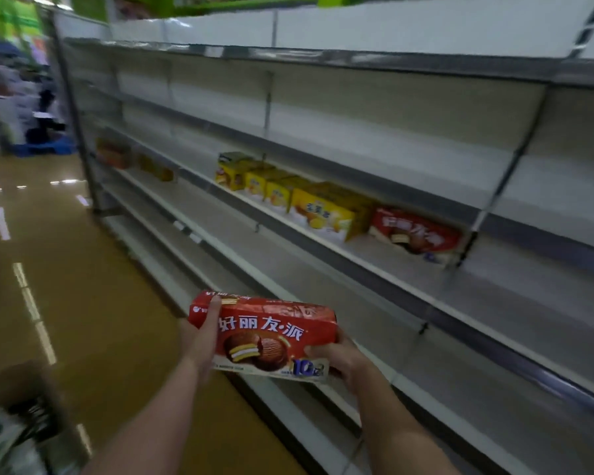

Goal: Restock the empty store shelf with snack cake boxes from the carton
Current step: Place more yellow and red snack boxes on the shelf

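I hold a red snack cake box in front of me, level and face up, below the stocked shelf. My left hand grips its left end, thumb on the top edge. My right hand grips its lower right corner. On the middle shelf stands a row of yellow snack boxes, and to their right one red snack cake box of the same kind. The brown carton shows blurred at the lower left.
Long grey shelving runs along my right, most levels bare. Two more boxes sit blurred at the far left of the shelving. A yellow-brown aisle floor with white dashes lies to my left. Blurred figures and blue crates stand far off.
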`<state>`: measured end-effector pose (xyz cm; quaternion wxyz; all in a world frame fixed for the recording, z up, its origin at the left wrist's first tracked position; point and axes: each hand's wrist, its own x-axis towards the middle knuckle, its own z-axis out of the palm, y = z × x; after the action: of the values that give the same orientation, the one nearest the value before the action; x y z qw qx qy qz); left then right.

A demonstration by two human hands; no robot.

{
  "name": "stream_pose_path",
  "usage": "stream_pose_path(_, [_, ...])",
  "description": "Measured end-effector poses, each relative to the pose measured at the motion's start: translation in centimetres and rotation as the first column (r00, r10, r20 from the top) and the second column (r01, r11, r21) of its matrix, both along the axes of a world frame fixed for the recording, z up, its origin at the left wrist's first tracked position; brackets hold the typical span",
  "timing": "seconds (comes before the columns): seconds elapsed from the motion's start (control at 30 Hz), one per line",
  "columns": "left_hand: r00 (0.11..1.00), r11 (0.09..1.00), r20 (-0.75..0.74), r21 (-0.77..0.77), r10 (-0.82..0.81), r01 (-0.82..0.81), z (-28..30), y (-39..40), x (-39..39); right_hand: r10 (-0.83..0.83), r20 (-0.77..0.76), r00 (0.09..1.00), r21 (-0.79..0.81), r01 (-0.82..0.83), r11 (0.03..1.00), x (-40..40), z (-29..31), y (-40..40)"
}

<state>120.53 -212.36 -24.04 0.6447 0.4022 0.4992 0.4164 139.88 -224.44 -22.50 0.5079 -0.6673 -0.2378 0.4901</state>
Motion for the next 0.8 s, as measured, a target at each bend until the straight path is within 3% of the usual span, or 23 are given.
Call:
stream_pose_path(0.23, [0.96, 0.955, -0.05, 0.099, -0.277, 0.281, 2.5, -0.8, 10.8, -0.354, 0.052, 0.934, 0.125, 0.345, 0.93, 7.0, 3.1, -5.3])
stream_pose_path(0.33, [0.94, 0.933, -0.108, 0.126, -0.324, 0.336, 3.3, -0.6, 15.6, -0.467, 0.062, 0.882, 0.185, 0.449, 0.874, 10.1, 3.9, -6.5])
stream_pose_path(0.53, [0.897, 0.882, -0.128, 0.167, -0.423, 0.44, 4.3, 0.6, 22.6, -0.569, 0.112, 0.815, 0.296, 0.519, 0.802, 15.6, 4.7, -6.5])
stream_pose_path(0.8, [0.861, 0.825, -0.086, 0.249, -0.502, 0.506, 4.7, 2.1, 29.1, -0.641, 0.203, 0.74, 0.314, 0.571, 0.759, 20.4, 4.8, -5.7])
